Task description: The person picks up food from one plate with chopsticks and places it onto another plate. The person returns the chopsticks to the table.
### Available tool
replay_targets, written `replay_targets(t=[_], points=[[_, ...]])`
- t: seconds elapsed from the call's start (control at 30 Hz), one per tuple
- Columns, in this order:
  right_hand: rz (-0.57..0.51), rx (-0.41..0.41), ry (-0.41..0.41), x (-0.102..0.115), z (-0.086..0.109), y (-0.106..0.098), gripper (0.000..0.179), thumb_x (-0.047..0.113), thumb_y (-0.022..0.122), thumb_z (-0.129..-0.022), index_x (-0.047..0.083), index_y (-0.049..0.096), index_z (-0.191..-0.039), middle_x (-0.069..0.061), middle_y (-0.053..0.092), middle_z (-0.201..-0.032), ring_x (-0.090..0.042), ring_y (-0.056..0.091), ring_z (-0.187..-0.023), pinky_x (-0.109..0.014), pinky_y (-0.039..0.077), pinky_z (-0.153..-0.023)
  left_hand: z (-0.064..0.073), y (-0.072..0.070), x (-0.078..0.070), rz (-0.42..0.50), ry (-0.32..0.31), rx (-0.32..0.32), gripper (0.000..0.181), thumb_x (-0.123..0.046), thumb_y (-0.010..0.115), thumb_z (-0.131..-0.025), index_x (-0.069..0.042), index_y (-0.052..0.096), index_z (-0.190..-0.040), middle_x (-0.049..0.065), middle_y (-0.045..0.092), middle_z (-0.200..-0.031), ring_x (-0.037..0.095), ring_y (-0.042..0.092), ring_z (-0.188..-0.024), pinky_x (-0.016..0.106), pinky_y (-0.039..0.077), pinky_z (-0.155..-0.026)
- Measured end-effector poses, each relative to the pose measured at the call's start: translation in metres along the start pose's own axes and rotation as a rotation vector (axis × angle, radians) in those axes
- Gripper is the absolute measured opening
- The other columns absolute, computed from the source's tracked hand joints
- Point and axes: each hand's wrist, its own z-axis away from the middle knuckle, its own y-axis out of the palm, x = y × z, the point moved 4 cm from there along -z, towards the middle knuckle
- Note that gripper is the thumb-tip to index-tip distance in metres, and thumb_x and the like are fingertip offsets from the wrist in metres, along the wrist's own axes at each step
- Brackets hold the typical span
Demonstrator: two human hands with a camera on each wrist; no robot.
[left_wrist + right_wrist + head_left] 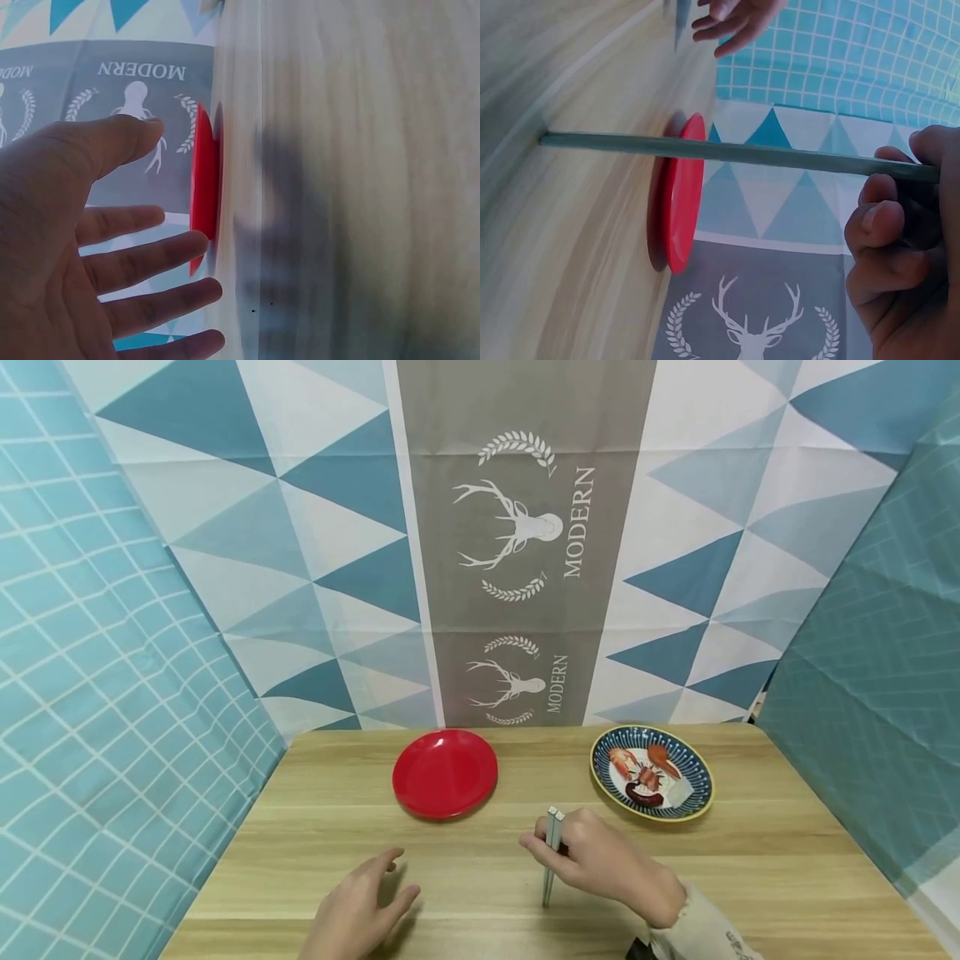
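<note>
My right hand [603,864] grips a pair of pale green chopsticks [551,856], held upright with their lower tips at the tabletop. In the right wrist view the fingers curl round the upper end of the chopsticks [780,156]. My left hand [363,906] hovers over the front left of the table, fingers spread and relaxed, holding nothing. The left wrist view shows that hand [97,225] with thumb and fingers apart. Beyond the left hand lies a red plate [446,774]. Past the right hand sits a blue patterned plate [703,793] bearing several food pieces [649,777].
Everything stands on a wood-grain table [300,827]. A patterned cloth backdrop [517,543] hangs behind its far edge. Light blue tiled cloth [112,693] borders the left side, and a teal cloth [885,677] the right.
</note>
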Motion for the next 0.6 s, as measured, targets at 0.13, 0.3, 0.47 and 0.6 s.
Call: replay_targets(t=[0.13,0.3,0.47,0.6], points=[[-0.007,-0.013,-0.031,0.001,0.002,0.002,0.039,0.017,0.066,-0.102,0.021,0.046,-0.068,0.016,0.031,-0.059,0.016,0.022,-0.057,-0.002,0.024,-0.047,-0.006,-0.006,0.004,0.003,-0.009,-0.051,0.063,-0.050,0.080,-0.086,-0.012,0.064,-0.134,0.005,0.074,-0.111,0.025,0.070,-0.101,0.051,0.060,-0.084],[0.013,-0.013,-0.014,0.000,0.005,0.004,0.043,0.018,0.064,-0.103,0.022,0.045,-0.065,0.018,0.025,-0.062,0.014,0.017,-0.059,-0.004,0.020,-0.047,-0.016,-0.012,0.008,0.104,0.018,-0.099,0.060,-0.045,0.077,-0.091,-0.008,0.062,-0.137,0.005,0.074,-0.108,0.027,0.071,-0.099,0.050,0.060,-0.082],[0.035,-0.007,0.000,-0.002,0.006,0.004,0.043,0.016,0.063,-0.104,0.022,0.044,-0.065,0.019,0.023,-0.063,0.014,0.016,-0.059,-0.003,0.019,-0.048,-0.029,-0.021,0.007,0.203,0.014,-0.102,0.066,-0.046,0.075,-0.092,-0.005,0.058,-0.141,0.010,0.073,-0.115,0.030,0.070,-0.103,0.050,0.059,-0.085],[0.041,-0.010,0.010,-0.002,0.006,0.003,0.043,0.016,0.062,-0.104,0.023,0.045,-0.065,0.020,0.023,-0.064,0.014,0.016,-0.059,-0.004,0.019,-0.048,-0.042,-0.028,0.005,0.286,0.028,-0.097,0.068,-0.043,0.076,-0.093,-0.002,0.055,-0.143,0.018,0.071,-0.120,0.033,0.069,-0.104,0.049,0.060,-0.086]])
